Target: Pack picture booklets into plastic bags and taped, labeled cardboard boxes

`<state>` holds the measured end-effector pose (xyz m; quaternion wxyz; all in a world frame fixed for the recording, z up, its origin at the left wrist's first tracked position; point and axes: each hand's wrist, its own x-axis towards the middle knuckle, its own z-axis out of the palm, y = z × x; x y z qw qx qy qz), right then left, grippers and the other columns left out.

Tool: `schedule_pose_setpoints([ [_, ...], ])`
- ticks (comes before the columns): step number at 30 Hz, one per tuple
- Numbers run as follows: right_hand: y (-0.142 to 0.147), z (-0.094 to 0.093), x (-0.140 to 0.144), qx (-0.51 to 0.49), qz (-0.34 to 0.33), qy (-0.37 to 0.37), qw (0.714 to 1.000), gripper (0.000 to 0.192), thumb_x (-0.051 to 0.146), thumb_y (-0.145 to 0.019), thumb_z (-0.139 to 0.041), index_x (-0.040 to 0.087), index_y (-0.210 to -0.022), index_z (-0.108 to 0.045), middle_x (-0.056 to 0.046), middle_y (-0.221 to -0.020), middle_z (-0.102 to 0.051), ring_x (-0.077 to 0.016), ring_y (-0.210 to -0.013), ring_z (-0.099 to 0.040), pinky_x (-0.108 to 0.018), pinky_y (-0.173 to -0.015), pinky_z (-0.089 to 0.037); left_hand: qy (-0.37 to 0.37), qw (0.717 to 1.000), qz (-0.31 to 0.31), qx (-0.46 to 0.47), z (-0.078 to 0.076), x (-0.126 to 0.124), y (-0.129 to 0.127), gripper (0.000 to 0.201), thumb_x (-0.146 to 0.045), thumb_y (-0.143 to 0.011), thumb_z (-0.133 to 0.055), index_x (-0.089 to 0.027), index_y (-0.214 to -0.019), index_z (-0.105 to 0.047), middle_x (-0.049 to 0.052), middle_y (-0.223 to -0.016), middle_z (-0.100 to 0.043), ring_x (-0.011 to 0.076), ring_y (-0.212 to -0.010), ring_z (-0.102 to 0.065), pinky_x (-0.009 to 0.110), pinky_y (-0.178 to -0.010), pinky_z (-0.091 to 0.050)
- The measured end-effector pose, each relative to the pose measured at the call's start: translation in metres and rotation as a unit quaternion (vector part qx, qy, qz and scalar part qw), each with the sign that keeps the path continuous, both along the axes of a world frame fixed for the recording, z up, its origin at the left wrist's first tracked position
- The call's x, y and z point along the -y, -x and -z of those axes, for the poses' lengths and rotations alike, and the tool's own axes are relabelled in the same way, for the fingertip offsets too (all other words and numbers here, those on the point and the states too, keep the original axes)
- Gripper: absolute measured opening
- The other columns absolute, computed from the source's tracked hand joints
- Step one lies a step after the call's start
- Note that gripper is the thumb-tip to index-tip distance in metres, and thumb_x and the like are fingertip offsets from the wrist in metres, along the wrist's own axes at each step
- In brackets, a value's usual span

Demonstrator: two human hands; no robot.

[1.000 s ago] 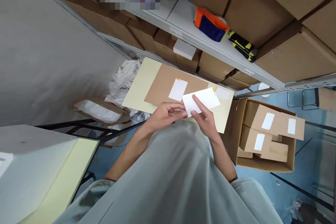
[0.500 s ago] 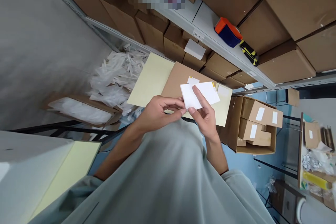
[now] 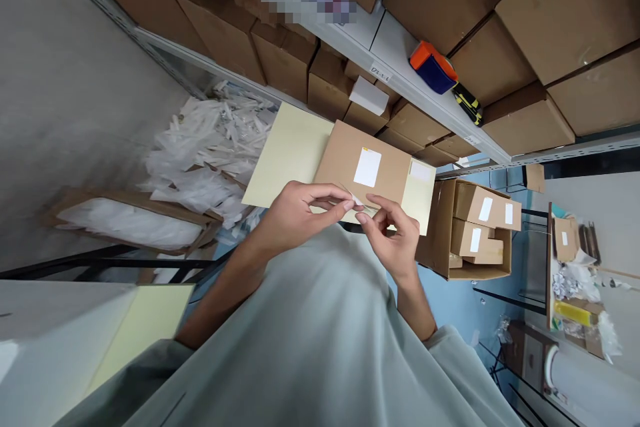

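Note:
My left hand (image 3: 295,213) and my right hand (image 3: 393,237) meet in front of my chest, fingertips pinched together on a small white label sheet (image 3: 357,200), of which only a thin edge shows. Just beyond them a flat brown cardboard box (image 3: 340,163) lies on a pale yellow board (image 3: 287,153). The box carries a white label (image 3: 367,167) on its top. A second white label (image 3: 421,171) sits on the board at the right.
An open carton (image 3: 445,240) with labelled brown boxes stands at the right. A pile of white plastic bags (image 3: 210,147) lies at the left. Shelves hold brown boxes, a white box (image 3: 369,95), an orange and blue tape dispenser (image 3: 433,67) and a yellow-black tool (image 3: 467,103).
The white sheet, held broad and flat above the box, has turned edge-on between my fingertips. The label on the box is uncovered. The camera has tilted, showing more of the room at the right.

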<state>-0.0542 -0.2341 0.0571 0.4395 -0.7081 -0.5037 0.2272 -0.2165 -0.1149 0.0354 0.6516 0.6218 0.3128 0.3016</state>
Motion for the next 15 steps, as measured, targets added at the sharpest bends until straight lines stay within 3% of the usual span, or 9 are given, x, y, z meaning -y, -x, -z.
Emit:
schedule_pose_setpoints([
  [5,0.010,-0.004,-0.018,0.048,-0.002,-0.026,0.999,0.024,0.043,-0.105,-0.068,0.024,-0.096,-0.079,0.001,-0.071,-0.066,-0.0120,-0.059,-0.054,-0.027,-0.055,-0.048,-0.018,1.000,0.004,-0.012,-0.001,-0.002,0.003,0.021,-0.041,-0.089,-0.075,-0.022,-0.085,-0.083,0.001,-0.083,-0.083,0.0192,-0.077,-0.080,0.027,-0.079,-0.069],
  [8,0.008,0.004,-0.027,0.012,0.029,-0.014,0.999,0.026,0.044,-0.104,-0.067,0.022,-0.092,-0.075,0.000,-0.074,-0.069,-0.0117,-0.060,-0.057,-0.025,-0.056,-0.049,-0.010,0.999,0.000,-0.037,0.015,-0.007,0.004,0.020,-0.040,-0.087,-0.074,-0.021,-0.087,-0.082,0.002,-0.087,-0.084,0.0209,-0.080,-0.081,0.029,-0.081,-0.068],
  [10,0.003,0.010,-0.029,-0.026,0.080,-0.022,0.996,0.028,0.046,-0.102,-0.067,0.022,-0.090,-0.072,0.001,-0.073,-0.068,-0.0112,-0.058,-0.057,-0.024,-0.053,-0.048,0.001,0.997,-0.022,-0.074,0.039,-0.017,0.006,0.020,-0.039,-0.084,-0.073,-0.020,-0.086,-0.081,0.004,-0.089,-0.085,0.0232,-0.084,-0.081,0.031,-0.081,-0.067],
  [12,-0.004,0.014,-0.028,-0.065,0.142,-0.037,0.987,0.028,0.047,-0.099,-0.069,0.022,-0.089,-0.069,0.004,-0.067,-0.063,-0.0105,-0.052,-0.056,-0.023,-0.050,-0.046,0.005,0.991,-0.056,-0.123,0.073,-0.035,0.012,0.019,-0.037,-0.082,-0.072,-0.020,-0.084,-0.080,0.006,-0.089,-0.085,0.0252,-0.087,-0.081,0.032,-0.082,-0.065],
  [15,-0.015,0.017,-0.021,-0.124,0.217,-0.071,0.966,0.027,0.046,-0.097,-0.072,0.022,-0.087,-0.065,0.008,-0.059,-0.055,-0.0101,-0.047,-0.054,-0.023,-0.049,-0.045,0.033,0.973,-0.090,-0.212,0.127,-0.078,0.035,0.013,-0.031,-0.076,-0.070,-0.020,-0.078,-0.076,0.007,-0.085,-0.084,0.0250,-0.087,-0.080,0.031,-0.079,-0.062],
])
